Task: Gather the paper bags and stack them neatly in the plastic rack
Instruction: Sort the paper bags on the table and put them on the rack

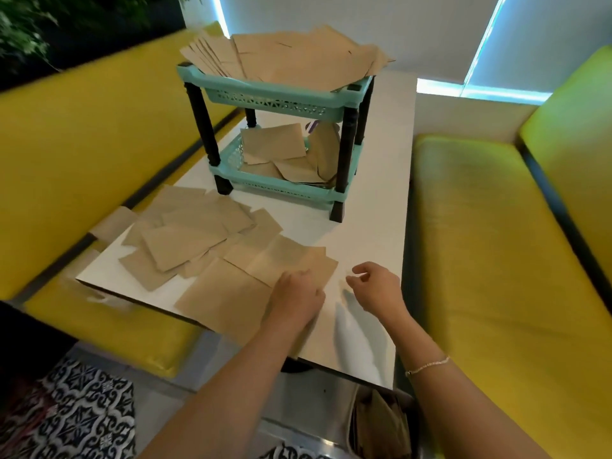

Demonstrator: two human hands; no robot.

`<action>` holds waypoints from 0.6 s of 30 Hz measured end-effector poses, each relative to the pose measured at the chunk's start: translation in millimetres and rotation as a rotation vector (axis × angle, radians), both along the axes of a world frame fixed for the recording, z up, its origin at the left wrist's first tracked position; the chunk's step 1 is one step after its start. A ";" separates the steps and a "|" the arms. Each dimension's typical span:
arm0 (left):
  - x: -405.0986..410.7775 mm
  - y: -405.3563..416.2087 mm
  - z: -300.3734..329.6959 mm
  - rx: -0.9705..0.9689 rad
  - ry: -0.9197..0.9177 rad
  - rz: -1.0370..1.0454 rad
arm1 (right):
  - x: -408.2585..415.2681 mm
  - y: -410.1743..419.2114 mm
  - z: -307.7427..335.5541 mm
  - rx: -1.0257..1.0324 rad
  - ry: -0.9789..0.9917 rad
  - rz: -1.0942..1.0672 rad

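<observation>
Several flat brown paper bags lie scattered over the near left part of the white table. My left hand rests on the nearest bags, fingers bent down onto the paper at their right edge. My right hand hovers just right of the bags above bare table, fingers loosely curled and holding nothing. The two-tier teal plastic rack with black legs stands at the table's middle. Its top tray holds a fanned heap of bags; its lower tray holds several loose bags.
Yellow bench seats run along the left and right of the table. A container with more brown paper sits on the floor below the table's near edge. A patterned cloth is at bottom left.
</observation>
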State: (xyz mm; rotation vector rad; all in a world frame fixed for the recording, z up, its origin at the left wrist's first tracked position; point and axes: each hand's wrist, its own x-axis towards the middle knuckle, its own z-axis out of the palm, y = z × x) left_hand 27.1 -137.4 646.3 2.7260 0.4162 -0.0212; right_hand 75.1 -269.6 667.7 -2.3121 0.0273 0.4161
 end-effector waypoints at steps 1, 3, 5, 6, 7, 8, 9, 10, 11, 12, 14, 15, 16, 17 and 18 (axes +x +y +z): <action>-0.3 1.9 1.3 -0.012 -0.023 -0.005 | -0.5 5.4 -1.0 0.025 0.046 -0.012; -2.0 3.9 5.6 -0.051 -0.068 -0.023 | -1.8 14.7 1.7 0.114 0.178 -0.058; -3.0 2.2 8.6 -0.084 -0.144 -0.046 | -3.2 21.2 6.9 0.239 0.290 -0.102; -3.6 -0.1 10.4 -0.113 -0.185 -0.055 | -3.4 23.6 10.6 0.280 0.304 -0.112; -3.8 -3.1 12.4 -0.145 -0.218 -0.073 | -2.8 24.9 14.0 0.317 0.297 -0.127; -4.2 -6.4 15.9 -0.182 -0.242 -0.108 | -1.7 25.8 17.7 0.350 0.279 -0.153; -5.1 -8.9 19.7 -0.239 -0.250 -0.159 | -0.2 25.8 21.3 0.368 0.263 -0.179; -7.1 -10.3 24.7 -0.315 -0.250 -0.207 | 1.7 24.1 24.2 0.351 0.243 -0.199; -8.8 -8.8 28.5 -0.395 -0.239 -0.229 | 4.7 21.1 26.7 0.293 0.217 -0.211; -11.1 -4.8 32.5 -0.458 -0.222 -0.208 | 7.8 16.7 29.3 0.219 0.185 -0.213; -11.4 15.0 34.2 -0.463 -0.181 -0.042 | 13.4 5.1 34.5 0.127 0.104 -0.233; -9.6 29.9 32.3 -0.390 -0.149 0.070 | 16.5 -1.3 36.0 0.118 0.064 -0.251; -8.2 46.5 30.5 -0.283 -0.087 0.176 | 19.6 -7.9 36.9 0.119 0.027 -0.271; -7.1 64.7 28.4 -0.168 0.016 0.265 | 22.1 -13.5 37.5 0.122 -0.005 -0.292; -7.3 81.6 28.5 -0.081 0.135 0.341 | 24.1 -18.3 37.7 0.122 -0.026 -0.306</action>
